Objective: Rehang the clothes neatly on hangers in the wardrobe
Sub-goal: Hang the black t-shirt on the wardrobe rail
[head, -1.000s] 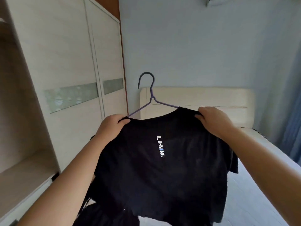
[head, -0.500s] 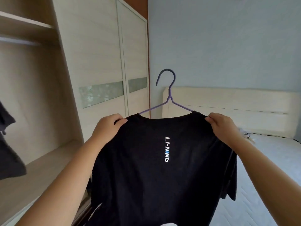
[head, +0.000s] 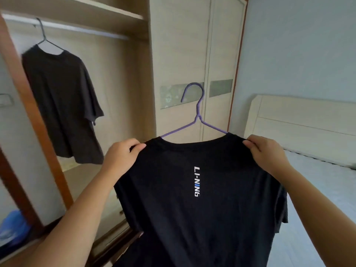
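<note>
Both hands' fingers (head: 139,147) pinch the black shirt's (head: 192,189) shoulders.

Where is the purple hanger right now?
Head view, middle: the purple hanger pokes out of the black T-shirt, between the left hand and right hand.

— How is the black T-shirt (head: 192,189) sitting?

— It is hanging on a purple wire hanger (head: 196,120), back facing the camera, with "LI-NING" lettering running vertically below the collar. The left hand (head: 121,158) and right hand (head: 267,151) are each pinching a shoulder, holding it up in the air in front of the wardrobe (head: 179,54). The hook is pointing up, curling left.

— Is anything hanging inside?

— A dark grey T-shirt (head: 63,105) is hanging on a dark wire hanger (head: 45,38) from the rail (head: 86,29), towards the rail's left end, under the shelf of the open compartment.
</note>
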Demonstrator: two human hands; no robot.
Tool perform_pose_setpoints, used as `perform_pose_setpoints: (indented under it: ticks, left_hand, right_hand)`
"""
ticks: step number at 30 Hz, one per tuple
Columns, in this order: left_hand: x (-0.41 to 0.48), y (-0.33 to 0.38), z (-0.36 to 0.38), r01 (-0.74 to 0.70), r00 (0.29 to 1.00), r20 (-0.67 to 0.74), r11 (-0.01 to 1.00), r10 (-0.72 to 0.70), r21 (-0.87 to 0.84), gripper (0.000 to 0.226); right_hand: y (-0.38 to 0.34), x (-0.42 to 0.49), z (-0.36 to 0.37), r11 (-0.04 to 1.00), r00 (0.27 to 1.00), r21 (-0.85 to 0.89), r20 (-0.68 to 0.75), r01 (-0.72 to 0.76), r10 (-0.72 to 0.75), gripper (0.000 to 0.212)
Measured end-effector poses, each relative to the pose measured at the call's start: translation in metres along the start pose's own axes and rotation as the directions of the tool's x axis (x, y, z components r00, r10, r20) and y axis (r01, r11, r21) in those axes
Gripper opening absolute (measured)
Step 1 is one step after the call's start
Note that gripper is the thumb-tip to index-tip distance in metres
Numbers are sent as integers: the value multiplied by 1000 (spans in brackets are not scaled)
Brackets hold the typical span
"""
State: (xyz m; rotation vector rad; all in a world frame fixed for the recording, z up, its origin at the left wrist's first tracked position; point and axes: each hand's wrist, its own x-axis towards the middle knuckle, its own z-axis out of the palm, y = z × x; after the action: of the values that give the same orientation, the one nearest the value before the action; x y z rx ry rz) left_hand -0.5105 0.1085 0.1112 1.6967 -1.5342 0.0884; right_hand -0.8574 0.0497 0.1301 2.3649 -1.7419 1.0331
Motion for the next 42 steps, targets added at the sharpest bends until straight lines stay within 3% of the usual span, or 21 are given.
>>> perform_pose_setpoints:
  ticks: [7,13,21,29,36,42]
  left_hand:
    - [-58,-130,-119,195,974,-128,978,-185,71,26]
    - [-114,-241,-227,334,927,-222,934,-302,124,24]
    - [-167,-323,-286,455,879,-262,865,-398,211,24]
    - [-111,-379,-263,445,882,-266,873,-389,201,23]
    - [9,-414,-178,314,948,-120,934,-296,170,29]
    - [84,-435,-111,205,979,1,976,-206,77,31]
  right_hand:
    - [-163,-3,77,975,973,139,127,175,-193,25]
    - [-307,-19,153,933,934,198,133,302,-331,27]
    - [-414,-30,241,877,876,329,216,350,-431,23]
    - [-435,34,335,894,890,329,235,305,-390,24]
    - [-389,134,409,965,946,247,278,94,-163,27]
    - [-345,201,435,988,947,155,318,-5,-45,28]
